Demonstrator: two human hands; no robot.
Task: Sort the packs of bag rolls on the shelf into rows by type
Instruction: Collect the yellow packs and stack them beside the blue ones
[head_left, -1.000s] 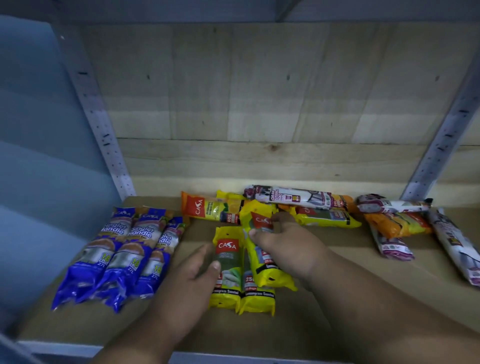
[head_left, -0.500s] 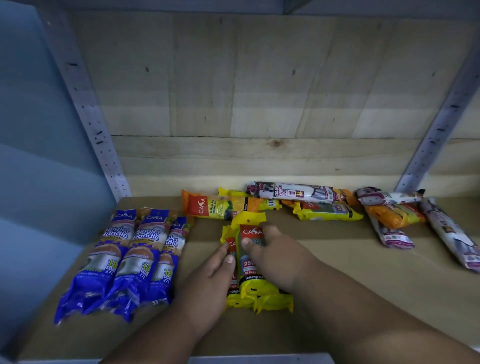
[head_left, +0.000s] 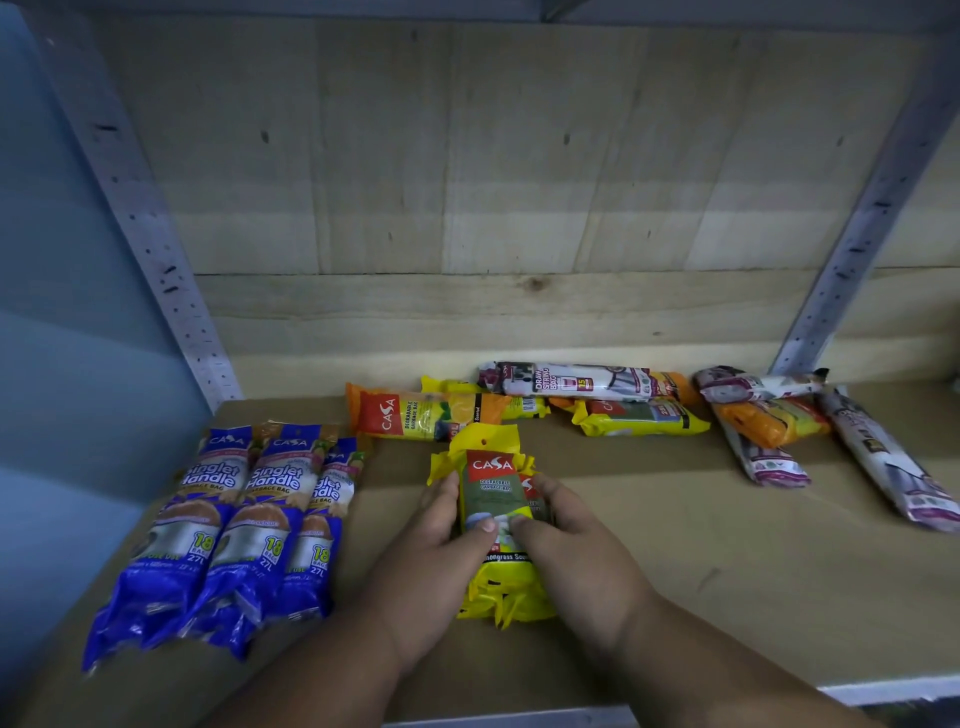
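Observation:
Several yellow packs of bag rolls (head_left: 493, 493) lie bunched together at the shelf's front middle. My left hand (head_left: 441, 540) grips the bunch from the left and my right hand (head_left: 566, 545) from the right, thumbs on top. Three blue Singlet Handle packs (head_left: 244, 519) lie side by side at the left. An orange pack (head_left: 421, 413), further yellow packs (head_left: 639, 415) and a white drawstring pack (head_left: 576, 382) lie crosswise at the back. More white packs (head_left: 893, 462) and an orange pack (head_left: 769, 423) lie at the right.
The wooden shelf board (head_left: 727, 561) ends in a pale front edge (head_left: 883, 693). Perforated metal uprights stand at the back left (head_left: 156, 249) and back right (head_left: 872, 208). A plank wall closes the back and a blue panel (head_left: 62, 338) the left side.
The yellow packs, spread side by side before, have been pushed together into one bunch. Both hands have closed in on it from each side.

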